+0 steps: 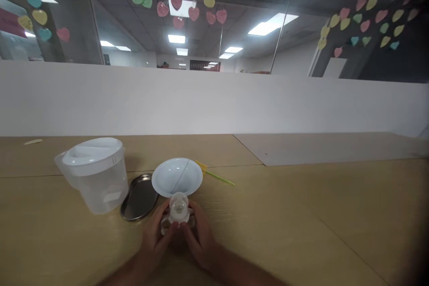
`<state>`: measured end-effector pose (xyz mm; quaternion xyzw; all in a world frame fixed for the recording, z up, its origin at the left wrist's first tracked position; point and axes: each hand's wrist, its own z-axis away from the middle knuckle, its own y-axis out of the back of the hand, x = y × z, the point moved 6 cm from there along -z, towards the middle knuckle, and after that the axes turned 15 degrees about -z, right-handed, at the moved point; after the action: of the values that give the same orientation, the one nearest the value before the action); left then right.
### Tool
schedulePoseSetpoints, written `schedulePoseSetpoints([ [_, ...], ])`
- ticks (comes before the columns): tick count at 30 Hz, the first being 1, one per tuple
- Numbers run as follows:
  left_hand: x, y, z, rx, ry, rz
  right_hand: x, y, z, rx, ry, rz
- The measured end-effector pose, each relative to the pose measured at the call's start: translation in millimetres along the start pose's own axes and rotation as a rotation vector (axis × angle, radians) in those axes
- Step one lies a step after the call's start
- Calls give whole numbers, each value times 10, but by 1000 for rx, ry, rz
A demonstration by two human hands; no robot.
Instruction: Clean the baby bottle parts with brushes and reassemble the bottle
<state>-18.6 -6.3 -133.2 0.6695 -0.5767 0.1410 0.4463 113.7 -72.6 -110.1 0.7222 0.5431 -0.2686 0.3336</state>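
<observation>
Both my hands hold what looks like a clear baby bottle (178, 208), seen from above, with a translucent rounded top, a white collar and clear loop-like parts at its sides. My left hand (156, 232) wraps its left side and my right hand (200, 234) its right side, the thumbs close together at the near front. The lower part of the bottle is hidden by the hands. Just beyond it sits a white bowl (177, 174) with a thin dark line across its inside. A shiny metal tray (140, 197) lies left of the bowl, near my left hand.
A lidded translucent plastic pitcher (103, 187) stands left of the tray. Behind the bowl's right rim lies a thin green stick with a yellow end (219, 178). A flat pale piece (32, 141) lies far left on the brown tabletop (284, 223). A white partition (201, 103) borders the back.
</observation>
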Motion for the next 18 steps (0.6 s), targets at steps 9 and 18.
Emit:
schedulePoseSetpoints([
  [9, 28, -16, 0, 12, -34, 2, 19, -2, 13, 5, -17, -35],
  [18, 16, -23, 6, -6, -27, 32, 23, 4, 28, 41, 35, 32],
])
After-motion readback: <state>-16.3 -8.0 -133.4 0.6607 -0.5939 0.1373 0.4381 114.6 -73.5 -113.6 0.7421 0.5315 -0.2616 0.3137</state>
